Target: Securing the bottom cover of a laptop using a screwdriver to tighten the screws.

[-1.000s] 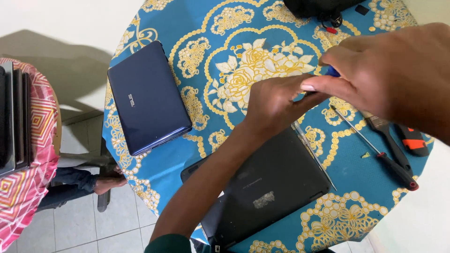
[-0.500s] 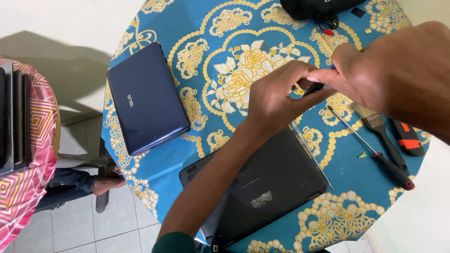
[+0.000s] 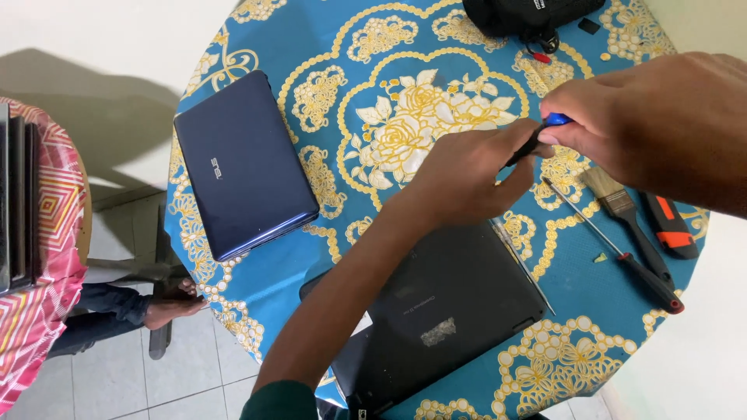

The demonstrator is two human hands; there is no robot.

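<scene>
Left hand [image 3: 467, 175]: bare, no ring, watch or glove; knuckles and back of hand face the camera. Left forearm: bare and slender along its full visible length. Sleeve [image 3: 282, 400]: dark green fabric, only its edge shows at the bottom of the frame, near the elbow. Right hand [image 3: 654, 128]: bare, no jewellery, short plain nails. Right forearm: bare to the frame edge, no sleeve in view.
</scene>
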